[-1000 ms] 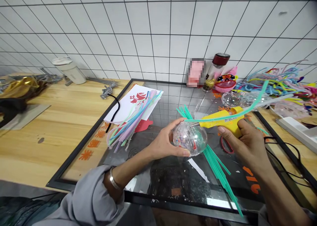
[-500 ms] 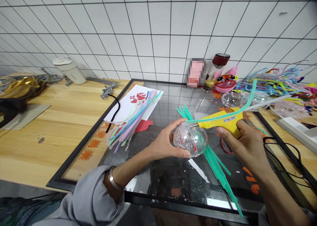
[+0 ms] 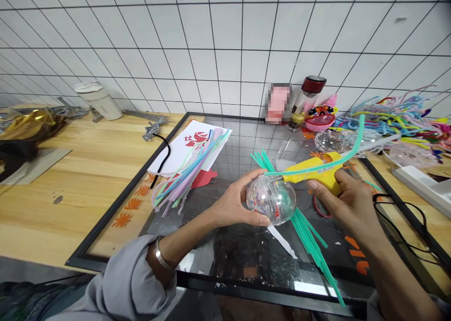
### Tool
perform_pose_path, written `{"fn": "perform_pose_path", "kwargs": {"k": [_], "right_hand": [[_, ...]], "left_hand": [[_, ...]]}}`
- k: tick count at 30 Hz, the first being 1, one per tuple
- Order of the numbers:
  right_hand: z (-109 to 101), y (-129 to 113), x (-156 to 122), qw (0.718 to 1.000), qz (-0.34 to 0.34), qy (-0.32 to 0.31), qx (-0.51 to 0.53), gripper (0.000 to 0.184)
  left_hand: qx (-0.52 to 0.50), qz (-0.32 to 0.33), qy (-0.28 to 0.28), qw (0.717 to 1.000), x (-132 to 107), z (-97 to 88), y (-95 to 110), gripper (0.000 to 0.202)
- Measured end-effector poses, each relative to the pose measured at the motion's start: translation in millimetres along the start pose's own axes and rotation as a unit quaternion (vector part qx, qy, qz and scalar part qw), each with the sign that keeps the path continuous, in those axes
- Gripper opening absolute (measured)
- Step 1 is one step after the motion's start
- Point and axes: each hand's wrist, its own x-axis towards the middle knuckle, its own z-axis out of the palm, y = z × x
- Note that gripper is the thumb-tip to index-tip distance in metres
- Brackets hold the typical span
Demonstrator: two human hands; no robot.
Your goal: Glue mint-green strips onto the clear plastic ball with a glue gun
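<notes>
My left hand (image 3: 234,203) is wrapped round a clear plastic ball (image 3: 270,200) with coloured bits inside, held over the glass sheet (image 3: 246,142). A yellow glue gun (image 3: 313,171) is gripped by my right hand (image 3: 347,201), and its metal tip touches the top of the ball. A teal pipe cleaner (image 3: 338,159) runs from the ball's top along the gun and curls upward to the right.
A bundle of teal sticks (image 3: 310,236) lies on the glass under the ball. Pastel sticks (image 3: 190,171) rest on white paper (image 3: 186,152) to the left. Coloured pipe cleaners (image 3: 398,114), clear balls (image 3: 331,140), a jar (image 3: 308,100) and black cables (image 3: 405,217) crowd the right. Wooden table (image 3: 70,185) at left.
The glue gun has shifted slightly left and its rear has dropped a little; the teal pipe cleaner's free end swung upward. The ball stays in my left hand.
</notes>
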Motion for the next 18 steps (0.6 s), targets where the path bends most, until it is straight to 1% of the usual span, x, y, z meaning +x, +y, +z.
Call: {"fn": "perform_pose_path", "kwargs": {"k": [4,8,10,15,18], "right_hand": [[-0.9,0.9,-0.1,1.0,-0.01,0.004,-0.009,0.052],[-3.3,2.8,-0.5,0.999,0.017,-0.031,0.019,0.045],[-3.7,2.9,-0.2,0.998,0.027,-0.042,0.025,0.046],[-1.7,-0.3,1.2,1.0,0.004,-0.009,0.009,0.05],[-1.8,-1.0,1.9,1.0,0.003,-0.01,0.012,0.05]], "left_hand": [[-0.003,-0.003,0.002,1.0,0.1,-0.1,0.4,0.108],[0.007,0.011,0.01,1.0,1.7,-1.3,1.6,0.105],[0.006,0.012,0.01,1.0,2.1,-1.7,1.1,0.105],[-0.005,0.002,-0.005,1.0,1.5,-0.8,-1.2,0.106],[-0.004,-0.002,-0.004,1.0,0.9,-0.1,-1.4,0.107]]}}
